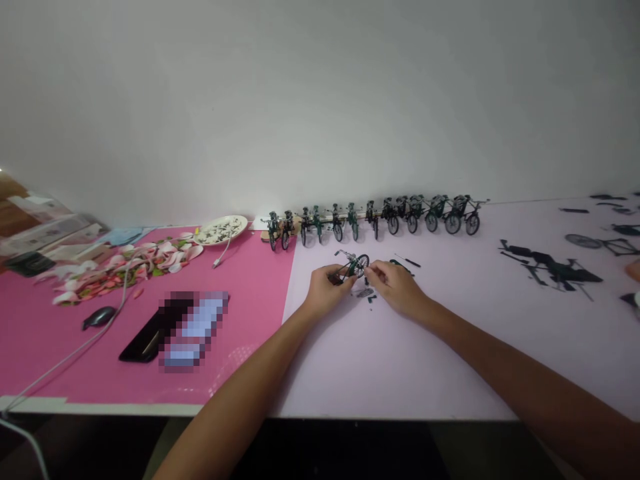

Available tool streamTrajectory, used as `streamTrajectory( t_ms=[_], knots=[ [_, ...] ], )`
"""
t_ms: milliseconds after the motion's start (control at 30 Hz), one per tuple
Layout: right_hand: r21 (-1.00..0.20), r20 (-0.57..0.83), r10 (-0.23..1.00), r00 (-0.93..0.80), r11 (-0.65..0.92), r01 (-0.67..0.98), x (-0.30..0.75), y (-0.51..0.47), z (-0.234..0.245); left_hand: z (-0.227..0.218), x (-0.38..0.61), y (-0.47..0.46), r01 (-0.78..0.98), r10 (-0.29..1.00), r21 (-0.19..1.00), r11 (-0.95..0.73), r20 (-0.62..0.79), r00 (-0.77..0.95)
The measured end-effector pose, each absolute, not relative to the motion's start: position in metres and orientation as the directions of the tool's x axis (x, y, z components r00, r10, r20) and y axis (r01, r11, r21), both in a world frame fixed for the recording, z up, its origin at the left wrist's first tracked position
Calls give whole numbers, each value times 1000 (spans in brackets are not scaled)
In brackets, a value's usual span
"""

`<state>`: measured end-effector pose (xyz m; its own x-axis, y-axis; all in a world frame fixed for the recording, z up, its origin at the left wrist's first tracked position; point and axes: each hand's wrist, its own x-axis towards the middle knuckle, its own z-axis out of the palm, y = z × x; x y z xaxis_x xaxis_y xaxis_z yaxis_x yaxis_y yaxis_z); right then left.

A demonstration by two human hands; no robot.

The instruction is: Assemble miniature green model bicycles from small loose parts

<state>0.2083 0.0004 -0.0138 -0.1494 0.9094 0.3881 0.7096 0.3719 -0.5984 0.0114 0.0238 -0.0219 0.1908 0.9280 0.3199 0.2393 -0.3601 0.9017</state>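
A small model bicycle (358,265) with a dark frame and spoked wheel is gripped in my left hand (326,285), a little above the lilac tabletop. My right hand (393,283) has its fingers pinched together at the edge of that wheel; whether a small part sits between them is hidden. Below the hands lie a loose wheel (365,293) and a tiny dark piece (371,299). Just past my right hand are a thin screwdriver (407,259) and a dark green part partly covered by my fingers.
A row of finished-looking model bicycles (355,223) stands along the wall. Dark bicycle parts (550,263) lie to the right, near another person's hand (634,269). Leftward on pink are two phones (155,330), a black mouse-like object (100,317), petals (150,263) and a plate (240,227).
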Motion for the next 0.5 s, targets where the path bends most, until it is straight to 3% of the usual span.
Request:
streamTrajectory(
  t_ms=[333, 500],
  knots=[
    [-531, 414, 887, -203, 417, 738, 208, 1, -14, -19, 11, 22, 240, 933, 906, -348, 309, 185],
    [-628, 377, 918, -119, 348, 696, 206, -2, -11, -20, 11, 23, 241, 934, 906, -347, 310, 180]
  ],
)
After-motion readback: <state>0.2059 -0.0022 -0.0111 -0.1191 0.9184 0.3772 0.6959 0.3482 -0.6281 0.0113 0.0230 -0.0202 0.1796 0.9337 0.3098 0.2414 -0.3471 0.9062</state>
